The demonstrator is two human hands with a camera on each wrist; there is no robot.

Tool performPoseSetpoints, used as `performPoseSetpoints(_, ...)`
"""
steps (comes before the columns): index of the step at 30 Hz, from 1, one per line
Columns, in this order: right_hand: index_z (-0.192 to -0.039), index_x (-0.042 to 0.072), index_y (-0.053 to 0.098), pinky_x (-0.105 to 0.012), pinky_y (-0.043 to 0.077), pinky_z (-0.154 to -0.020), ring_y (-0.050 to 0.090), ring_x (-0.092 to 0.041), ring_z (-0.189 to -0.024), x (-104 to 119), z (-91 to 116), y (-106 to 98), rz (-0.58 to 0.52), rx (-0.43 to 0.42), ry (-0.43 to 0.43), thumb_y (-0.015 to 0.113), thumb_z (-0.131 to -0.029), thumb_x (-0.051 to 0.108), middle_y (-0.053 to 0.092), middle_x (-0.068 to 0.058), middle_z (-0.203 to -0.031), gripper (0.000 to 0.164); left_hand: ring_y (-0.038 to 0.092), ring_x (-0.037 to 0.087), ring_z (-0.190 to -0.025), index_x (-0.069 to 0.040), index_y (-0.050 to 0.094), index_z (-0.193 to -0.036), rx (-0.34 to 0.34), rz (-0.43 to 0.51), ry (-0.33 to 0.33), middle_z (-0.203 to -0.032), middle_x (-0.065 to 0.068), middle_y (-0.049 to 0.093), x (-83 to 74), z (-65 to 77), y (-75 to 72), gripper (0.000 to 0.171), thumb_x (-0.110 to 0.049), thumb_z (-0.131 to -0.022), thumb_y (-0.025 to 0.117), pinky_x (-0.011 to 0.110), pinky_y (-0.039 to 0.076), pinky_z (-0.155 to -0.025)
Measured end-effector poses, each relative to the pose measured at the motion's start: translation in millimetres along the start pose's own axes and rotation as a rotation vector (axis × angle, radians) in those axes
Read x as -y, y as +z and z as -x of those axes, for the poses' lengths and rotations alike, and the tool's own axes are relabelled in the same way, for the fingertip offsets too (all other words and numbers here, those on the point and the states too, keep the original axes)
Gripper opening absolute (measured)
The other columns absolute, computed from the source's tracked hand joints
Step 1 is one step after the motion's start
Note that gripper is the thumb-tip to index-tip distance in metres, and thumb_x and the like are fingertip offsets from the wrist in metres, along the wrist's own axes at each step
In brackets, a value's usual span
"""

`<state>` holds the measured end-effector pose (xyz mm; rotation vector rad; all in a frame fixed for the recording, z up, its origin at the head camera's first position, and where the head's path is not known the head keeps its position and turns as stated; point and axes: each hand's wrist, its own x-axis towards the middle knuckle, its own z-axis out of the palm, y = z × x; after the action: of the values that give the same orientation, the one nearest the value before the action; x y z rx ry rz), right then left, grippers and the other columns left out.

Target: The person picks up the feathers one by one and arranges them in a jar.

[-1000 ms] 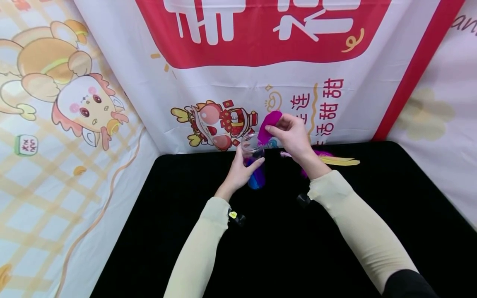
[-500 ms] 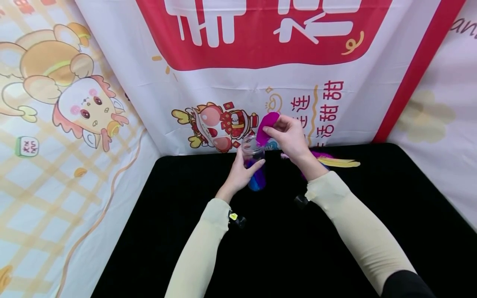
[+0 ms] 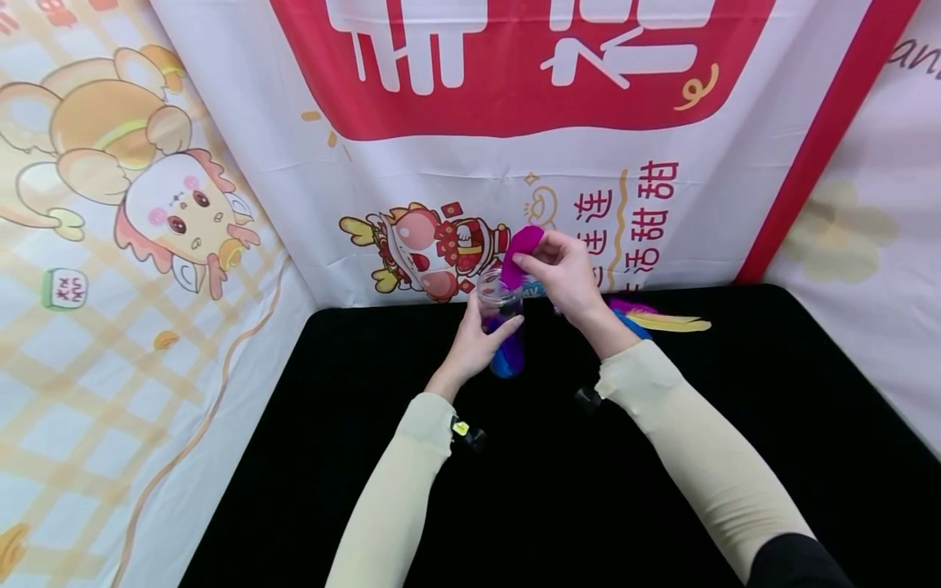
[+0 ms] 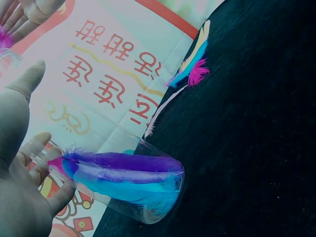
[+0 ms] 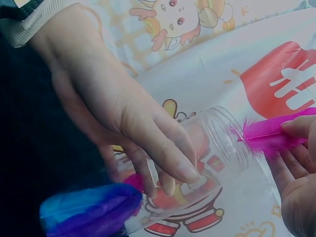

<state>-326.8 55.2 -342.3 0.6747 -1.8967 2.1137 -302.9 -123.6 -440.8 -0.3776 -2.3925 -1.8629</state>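
Observation:
My left hand (image 3: 470,343) grips a clear jar (image 5: 222,133) around its upper part, the thumb across the near side. Purple and blue feathers (image 4: 128,173) lie inside the jar, with a bit of pink at their upper end. A magenta feather (image 3: 524,253) is pinched between the thumb and fingers of my right hand (image 3: 564,273). Its fluffy quill end points down into the jar's mouth, as the right wrist view shows at the rim.
Behind my right wrist, a yellow feather (image 3: 669,322), a blue one (image 3: 634,323) and some magenta fluff (image 4: 199,72) lie on the black tabletop (image 3: 559,490). A thin pale pink feather (image 4: 165,109) lies beside them. A printed cloth (image 3: 515,163) hangs right behind the table's far edge.
My right hand has moved slightly left and down, bringing the magenta feather's lower end into the jar's mouth. The left hand and jar stay nearly still. More of the blue feather on the table shows.

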Motion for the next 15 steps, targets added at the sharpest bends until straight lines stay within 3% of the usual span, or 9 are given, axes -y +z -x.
performPoseSetpoints(6, -0.102, -0.007, 0.072, -0.025, 0.059, -0.077, 0.072, -0.013, -0.082, -2.5, -0.4, 4.9, 0.008, 0.026, -0.018, 0.077, -0.089, -0.001, 0.077, -0.007, -0.092, 0.016, 0.056, 0.025, -0.127, -0.018, 0.026, -0.154, -0.02, -0.017, 0.013, -0.139, 0.005, 0.057, 1.8, 0.3, 1.2, 0.079, -0.038, -0.095, 0.075, 0.045, 0.042, -0.112)
performPoseSetpoints(10, -0.1, -0.007, 0.071, -0.026, 0.059, -0.078, 0.072, -0.013, -0.083, -3.7, -1.4, 6.7, 0.04, 0.032, -0.024, 0.077, -0.089, -0.001, 0.076, -0.007, -0.091, 0.014, 0.057, 0.026, -0.127, -0.02, 0.028, -0.152, -0.019, -0.019, 0.026, -0.138, 0.004, 0.058, 2.1, -0.3, 0.8, 0.076, -0.038, -0.095, 0.075, 0.045, 0.042, -0.112)
performPoseSetpoints(15, -0.101, -0.006, 0.072, -0.026, 0.059, -0.079, 0.073, -0.013, -0.085, -7.2, -0.8, 7.2, 0.087, 0.04, -0.012, 0.077, -0.089, -0.001, 0.076, -0.009, -0.094, 0.014, 0.056, 0.03, -0.13, -0.014, 0.025, -0.155, -0.011, -0.018, 0.033, -0.138, 0.005, 0.056, 4.1, -1.5, 0.5, 0.081, -0.038, -0.095, 0.075, 0.045, 0.042, -0.112)
